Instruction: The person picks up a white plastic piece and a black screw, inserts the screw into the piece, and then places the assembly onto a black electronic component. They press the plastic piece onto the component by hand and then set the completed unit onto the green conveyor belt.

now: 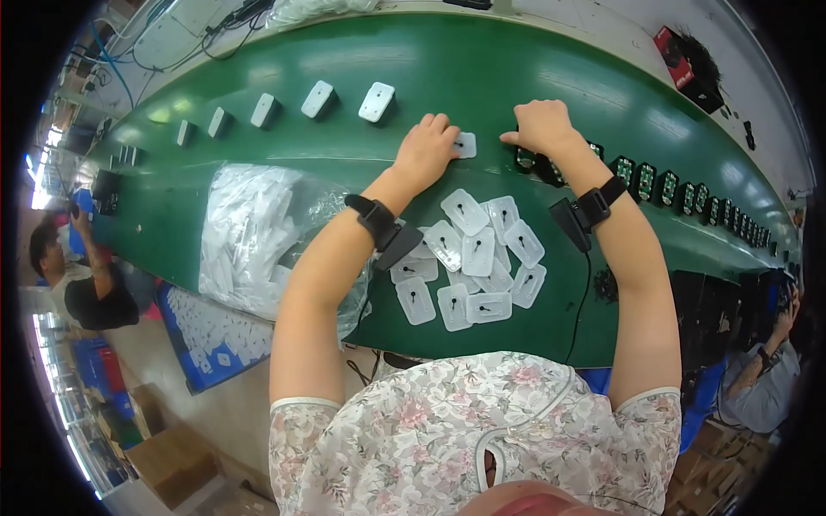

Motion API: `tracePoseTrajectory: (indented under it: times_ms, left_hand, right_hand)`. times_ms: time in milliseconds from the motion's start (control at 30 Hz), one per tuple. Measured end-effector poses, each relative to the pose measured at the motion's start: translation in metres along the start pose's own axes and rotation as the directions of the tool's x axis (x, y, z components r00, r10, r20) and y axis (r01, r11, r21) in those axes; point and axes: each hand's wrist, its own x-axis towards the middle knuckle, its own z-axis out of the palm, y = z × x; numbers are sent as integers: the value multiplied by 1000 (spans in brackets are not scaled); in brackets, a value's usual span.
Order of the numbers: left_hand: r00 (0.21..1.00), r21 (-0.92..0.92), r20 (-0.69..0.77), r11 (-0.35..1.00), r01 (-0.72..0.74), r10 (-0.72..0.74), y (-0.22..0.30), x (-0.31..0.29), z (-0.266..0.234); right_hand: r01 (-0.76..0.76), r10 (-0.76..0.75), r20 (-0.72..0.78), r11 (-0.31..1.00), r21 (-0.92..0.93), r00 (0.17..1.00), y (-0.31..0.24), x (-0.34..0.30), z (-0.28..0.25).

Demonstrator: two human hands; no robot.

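My left hand is closed over a white rectangular cover with a dark spot, whose right end shows past my fingers. To the right, my right hand is a closed fist with the thumb pointing left. It is above a black housing at the near end of the row, and anything in its fingers is hidden. Between my forearms lies a loose pile of translucent white covers, each with a small black piece on it. Farther left, several white-topped units stand in a spaced line.
A clear plastic bag of white parts lies left of my left forearm. Black housings with green circuit boards run in a row to the right. A blue tray of white pieces sits below the table edge. Other people are at both sides.
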Motion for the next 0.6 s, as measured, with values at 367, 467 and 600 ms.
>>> tracePoseTrajectory:
  times_ms: [367, 467, 600]
  left_hand:
    - [983, -180, -180, 984, 3, -36, -5, 19, 17]
    - [988, -310, -138, 950, 29, -75, -8, 9, 10]
    - [955, -497, -190, 861, 105, -226, -11, 5, -3]
  right_hand:
    - [139, 78, -300, 758, 638, 951, 34, 17, 35]
    - [210, 35, -385, 792, 574, 922, 30, 11, 28]
    - [350, 2, -413, 528, 774, 911, 6, 17, 30]
